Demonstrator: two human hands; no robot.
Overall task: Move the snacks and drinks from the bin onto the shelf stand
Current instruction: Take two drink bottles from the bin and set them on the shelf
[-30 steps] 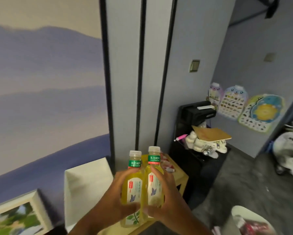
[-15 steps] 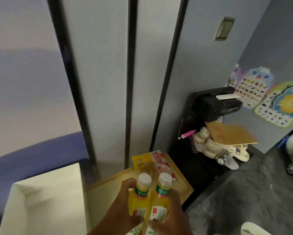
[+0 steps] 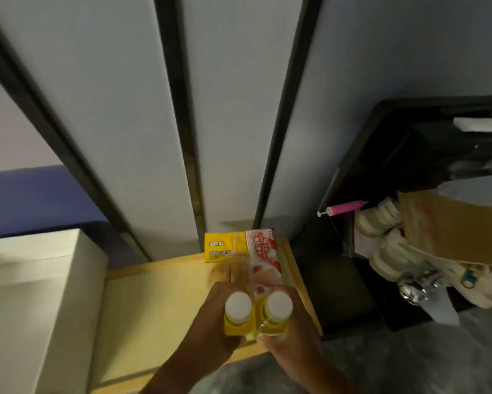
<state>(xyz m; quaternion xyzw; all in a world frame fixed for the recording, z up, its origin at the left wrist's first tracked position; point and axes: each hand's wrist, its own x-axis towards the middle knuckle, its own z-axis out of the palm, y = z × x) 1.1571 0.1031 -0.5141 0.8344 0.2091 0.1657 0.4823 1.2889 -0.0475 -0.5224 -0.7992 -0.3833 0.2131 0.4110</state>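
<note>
Seen from above, two yellow drink bottles stand upright side by side and touching over the wooden shelf top [image 3: 153,302]; the left bottle [image 3: 237,319] has its white cap just beside the white cap of the right bottle [image 3: 276,317]. The left hand [image 3: 210,328] wraps round the outer side of the left bottle, fingers curled on its far face, thumb side near the viewer; the right hand [image 3: 293,336] grips the outer side of the right bottle in the same way, so the pair is pressed together between the two palms. Whether the bottle bases touch the shelf cannot be told; the hands hide them. Just behind the bottles, farther from the person, lie two snack packets on the same top: a yellow packet [image 3: 224,247] toward the wall and a pink-and-white wafer packet [image 3: 263,260] beside it on the right, its near end reaching almost to the right bottle's cap. A white box [image 3: 40,280] stands to the left of the shelf; a black cabinet [image 3: 381,223] with a pink stick [image 3: 344,209] stands to the right.
</note>
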